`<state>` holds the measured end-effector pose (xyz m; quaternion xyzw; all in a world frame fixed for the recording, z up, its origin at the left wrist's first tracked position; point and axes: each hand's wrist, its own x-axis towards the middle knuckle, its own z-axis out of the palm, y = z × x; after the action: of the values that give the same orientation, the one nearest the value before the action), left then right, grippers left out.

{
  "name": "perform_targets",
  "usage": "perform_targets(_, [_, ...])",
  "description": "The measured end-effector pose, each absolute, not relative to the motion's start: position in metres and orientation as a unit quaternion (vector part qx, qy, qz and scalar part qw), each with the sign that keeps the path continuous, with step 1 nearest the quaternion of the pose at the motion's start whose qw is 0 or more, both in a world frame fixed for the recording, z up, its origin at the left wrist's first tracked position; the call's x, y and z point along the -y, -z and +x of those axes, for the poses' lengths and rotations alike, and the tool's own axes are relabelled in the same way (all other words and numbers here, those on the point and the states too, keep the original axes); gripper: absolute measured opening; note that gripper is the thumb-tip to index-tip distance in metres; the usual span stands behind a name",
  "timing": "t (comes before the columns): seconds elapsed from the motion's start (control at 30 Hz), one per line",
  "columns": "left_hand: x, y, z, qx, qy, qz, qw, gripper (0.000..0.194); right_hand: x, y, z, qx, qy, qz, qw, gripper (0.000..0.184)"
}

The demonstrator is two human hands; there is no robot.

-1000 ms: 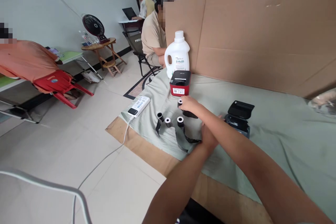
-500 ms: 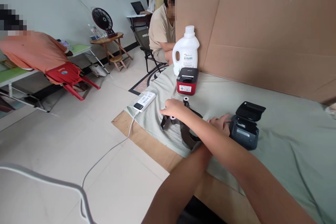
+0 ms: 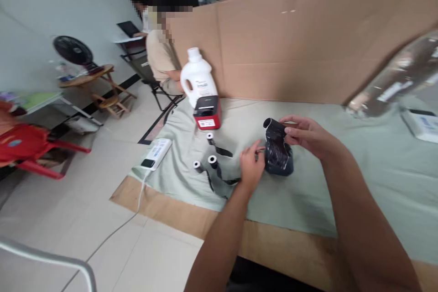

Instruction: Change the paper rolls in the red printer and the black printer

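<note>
My right hand (image 3: 304, 134) pinches a black ribbon roll (image 3: 274, 127) above the small dark printer (image 3: 281, 169). Shiny black film hangs from the roll across the printer, hiding most of its top. My left hand (image 3: 252, 164) is at the printer's left side with its fingers partly apart; I cannot tell whether the fingertips touch it. On the cloth to the left lie three small black rolls with white cores, an upper roll (image 3: 210, 138), a left roll (image 3: 197, 167) and a middle roll (image 3: 213, 161), with loose strips of black film trailing from them.
A red and black printer (image 3: 207, 118) stands before a white jug (image 3: 199, 77). A white power strip (image 3: 156, 154) with a cable lies at the left edge of the green cloth (image 3: 315, 205). Cardboard (image 3: 273, 45) walls the back. Plastic-wrapped goods (image 3: 393, 77) stand right. People sit beyond.
My right hand has come off the black film pieces on the left and now holds a roll over the dark printer. My arms are no longer crossed. The view has swung right.
</note>
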<state>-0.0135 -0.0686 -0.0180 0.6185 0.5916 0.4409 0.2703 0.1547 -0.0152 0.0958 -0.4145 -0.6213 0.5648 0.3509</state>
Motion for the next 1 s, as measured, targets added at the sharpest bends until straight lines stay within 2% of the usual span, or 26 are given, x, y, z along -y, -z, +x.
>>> perform_targets(0.1, [0.068,0.021,-0.009,-0.537,-0.447,0.683,0.212,0.053,0.010,-0.075,0.214,0.602,-0.525,-0.523,0.296,0.048])
perform_targets(0.2, [0.069,0.025,-0.009,-0.447,-0.432,0.768,0.153,0.050,0.000,-0.059,0.215,0.638,-0.463,-0.567,0.239,0.024])
perform_targets(0.27, [0.070,0.028,-0.013,-0.418,-0.423,0.794,0.124,0.043,-0.002,-0.055,0.200,0.693,-0.402,-0.561,0.207,0.015])
perform_targets(0.43, [0.069,0.031,-0.023,-0.424,-0.410,0.805,0.066,0.030,0.010,-0.056,0.171,0.741,-0.255,-0.607,0.131,0.024])
perform_targets(0.53, [0.069,0.031,-0.024,-0.435,-0.404,0.803,0.053,0.024,0.018,-0.051,0.164,0.753,-0.201,-0.613,0.127,0.030])
perform_targets(0.67, [0.070,0.030,-0.022,-0.437,-0.400,0.804,0.043,0.021,0.021,-0.048,0.162,0.744,-0.186,-0.631,0.120,0.033])
perform_targets(0.8, [0.072,0.029,-0.021,-0.435,-0.403,0.804,0.040,0.021,0.018,-0.060,0.171,0.728,-0.218,-0.637,0.130,0.016])
perform_targets(0.93, [0.074,0.026,-0.020,-0.436,-0.390,0.810,0.036,0.021,0.012,-0.067,0.182,0.683,-0.158,-0.669,0.245,0.027])
perform_targets(1.0, [0.076,0.025,-0.018,-0.435,-0.391,0.810,0.034,0.020,0.009,-0.063,0.181,0.688,-0.152,-0.656,0.269,0.035])
